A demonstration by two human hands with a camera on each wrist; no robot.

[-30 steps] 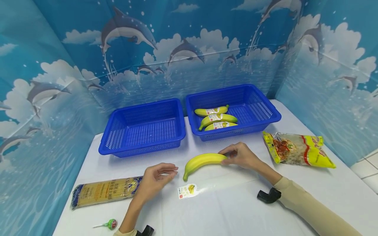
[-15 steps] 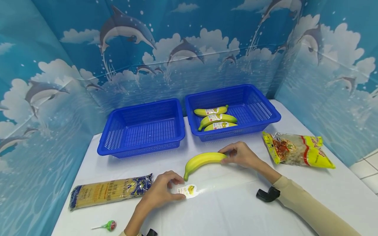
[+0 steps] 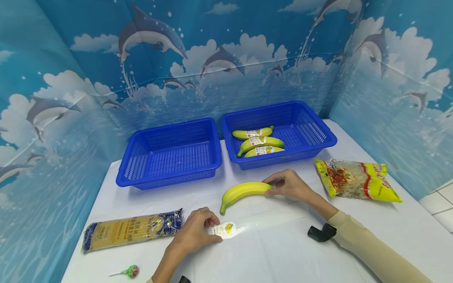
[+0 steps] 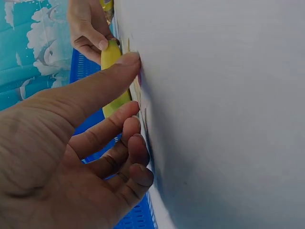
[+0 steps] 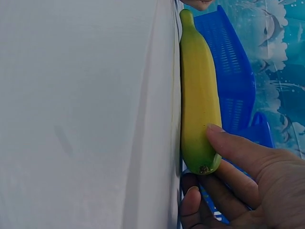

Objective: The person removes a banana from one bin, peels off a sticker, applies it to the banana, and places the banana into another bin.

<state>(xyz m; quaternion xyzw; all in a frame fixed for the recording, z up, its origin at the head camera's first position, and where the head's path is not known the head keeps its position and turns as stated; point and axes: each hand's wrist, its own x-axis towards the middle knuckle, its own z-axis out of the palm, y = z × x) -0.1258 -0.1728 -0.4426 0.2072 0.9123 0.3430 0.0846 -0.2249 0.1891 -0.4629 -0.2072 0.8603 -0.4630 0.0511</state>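
A single yellow banana [image 3: 244,191] with a greenish stem lies across the middle of the white table. My right hand [image 3: 288,186] pinches its right end; in the right wrist view the thumb lies on the peel and the fingers curl beneath the dark tip. In front of the banana, a white label [image 3: 229,229] with a banana picture lies flat, a clear strip reaching right from it. My left hand [image 3: 196,230] is at the label's left end, thumb at the near edge, fingertips at the far edge. The left wrist view shows a gap between that thumb [image 4: 102,86] and the fingers.
Two blue plastic baskets stand at the back: the left basket [image 3: 166,179] is bare inside, the right basket [image 3: 283,159] holds three labelled bananas [image 3: 262,142]. A spaghetti pack [image 3: 131,231] and a lollipop [image 3: 132,271] lie left, a yellow food bag [image 3: 357,180] right.
My left hand has come down and toward me, from left of the banana's stem to the label's left end. The right hand stays on the banana, which has barely shifted.
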